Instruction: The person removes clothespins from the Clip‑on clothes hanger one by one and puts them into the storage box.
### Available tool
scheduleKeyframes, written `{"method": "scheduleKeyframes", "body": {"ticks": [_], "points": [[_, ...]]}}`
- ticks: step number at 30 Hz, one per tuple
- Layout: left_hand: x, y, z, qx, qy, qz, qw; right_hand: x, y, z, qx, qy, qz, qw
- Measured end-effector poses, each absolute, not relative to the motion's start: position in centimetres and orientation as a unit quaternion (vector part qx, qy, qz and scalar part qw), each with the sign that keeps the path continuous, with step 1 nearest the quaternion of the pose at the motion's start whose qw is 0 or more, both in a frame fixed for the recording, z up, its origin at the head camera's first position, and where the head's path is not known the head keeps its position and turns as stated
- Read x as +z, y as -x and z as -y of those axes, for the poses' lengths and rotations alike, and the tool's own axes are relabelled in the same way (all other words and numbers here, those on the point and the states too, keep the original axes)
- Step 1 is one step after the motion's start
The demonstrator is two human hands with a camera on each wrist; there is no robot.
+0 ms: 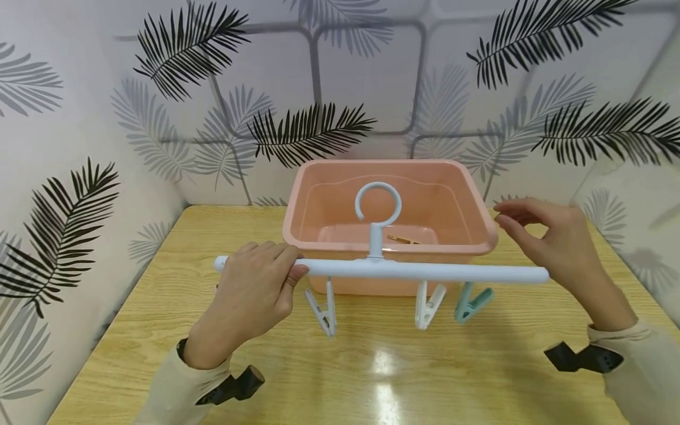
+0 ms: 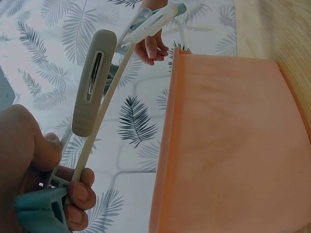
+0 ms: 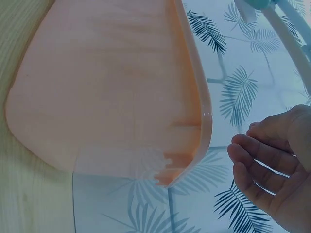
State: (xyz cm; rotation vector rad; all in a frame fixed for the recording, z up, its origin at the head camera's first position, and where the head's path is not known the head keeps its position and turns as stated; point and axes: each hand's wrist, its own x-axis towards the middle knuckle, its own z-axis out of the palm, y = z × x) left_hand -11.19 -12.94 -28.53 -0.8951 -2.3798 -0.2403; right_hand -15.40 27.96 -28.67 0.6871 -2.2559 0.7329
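Head view: the left hand [image 1: 257, 289] grips the hanger [image 1: 404, 270] by the basin [image 1: 435, 249]; clips [image 1: 421, 311] already hang below, but a brown item [image 1: 402, 239] (perhaps a peg) inside seems left to add. Left wrist: a teal clip [image 2: 41, 208] beside that hand. Right wrist: the right hand [image 3: 279, 158], loosely curled, holds nothing.

Yellow wood-grain table [image 1: 451, 366], pink basin [image 1: 419, 203] standing on it
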Motion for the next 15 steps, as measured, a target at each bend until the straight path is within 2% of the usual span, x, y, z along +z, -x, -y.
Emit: {"method": "scheduleKeyframes", "body": {"ticks": [15], "points": [[-28.5,11.5,13.2,-0.087,0.338,0.887,0.302,-32.3,12.2,-28.5,0.364,-0.199,0.853,0.318]]}}
